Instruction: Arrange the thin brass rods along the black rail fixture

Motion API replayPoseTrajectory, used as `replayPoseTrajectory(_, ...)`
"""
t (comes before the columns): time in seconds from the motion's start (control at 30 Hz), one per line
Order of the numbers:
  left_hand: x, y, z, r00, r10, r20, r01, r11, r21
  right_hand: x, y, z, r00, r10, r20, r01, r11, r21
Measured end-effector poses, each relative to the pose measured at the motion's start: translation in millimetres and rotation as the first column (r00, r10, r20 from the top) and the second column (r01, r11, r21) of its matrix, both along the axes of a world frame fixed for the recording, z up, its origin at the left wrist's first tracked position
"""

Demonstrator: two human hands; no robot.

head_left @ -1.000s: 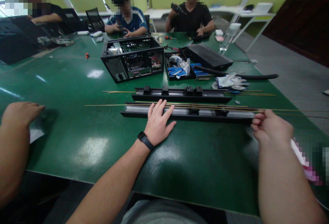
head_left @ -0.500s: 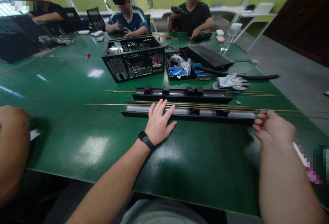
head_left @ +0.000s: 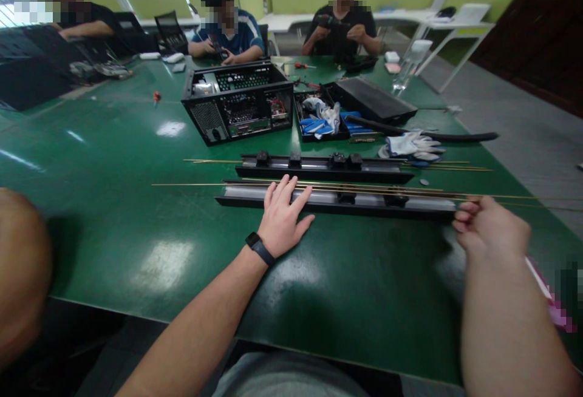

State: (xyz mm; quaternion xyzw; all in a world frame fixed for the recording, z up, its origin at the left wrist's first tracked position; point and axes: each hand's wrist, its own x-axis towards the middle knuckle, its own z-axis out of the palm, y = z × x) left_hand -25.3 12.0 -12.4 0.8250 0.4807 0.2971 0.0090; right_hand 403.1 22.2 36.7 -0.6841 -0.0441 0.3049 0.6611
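Observation:
My left hand (head_left: 286, 215), a dark watch on its wrist, lies over the near black rail (head_left: 291, 205) with its fingers spread and stretched out. Thin gold-coloured rods (head_left: 423, 190) run lengthwise along that rail and stick out past both ends. At the rail's right end, my right hand (head_left: 492, 224) is closed with its fingers pinched around the rods; exactly which rods are in the grip is partly hidden. Small dark blocks (head_left: 395, 197) sit in the rail's pale channel. Just behind lies a second black rail (head_left: 319, 172) with similar blocks and rods.
Farther back stand an open computer case (head_left: 237, 105), a tray (head_left: 319, 137) holding gloves, a black panel (head_left: 371, 99) and a dark tube (head_left: 455, 136). More gloves (head_left: 412, 145) lie at right. Another person's arm (head_left: 22, 275) rests at left; several people sit across the table (head_left: 113, 203).
Both my hands and the rails hold nearly the same places, with a slight shift of the view. Across the table, one person has brought both hands together around a power drill.

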Motion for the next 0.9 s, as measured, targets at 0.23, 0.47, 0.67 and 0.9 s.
replayPoseTrajectory(0.23, 0.5, 0.0, -0.4, 1.000, -0.002, 0.000, 0.002, 1.000, 0.002, -8.9, -0.4, 3.5, 0.998, -0.035, 0.054, 0.037, 0.999, -0.037)
replayPoseTrajectory(0.47, -0.5, 0.6, -2.7, 1.000, -0.005, -0.002, 0.005, 1.000, 0.018, -21.7, -1.7, 6.8, 0.999, 0.017, 0.047, -0.015, 0.998, -0.053)
replayPoseTrajectory(0.67, -0.3, 1.0, -3.5, 1.000, -0.015, -0.004, 0.015, 1.000, 0.027, -47.7, -9.5, 3.9, 0.990, 0.138, 0.032, -0.137, 0.990, -0.029)
replayPoseTrajectory(0.9, -1.3, 1.2, -3.1, 1.000, -0.017, -0.006, 0.017, 0.999, 0.034, -54.3, -9.3, 1.4, 0.984, 0.176, 0.019, -0.175, 0.984, -0.042)
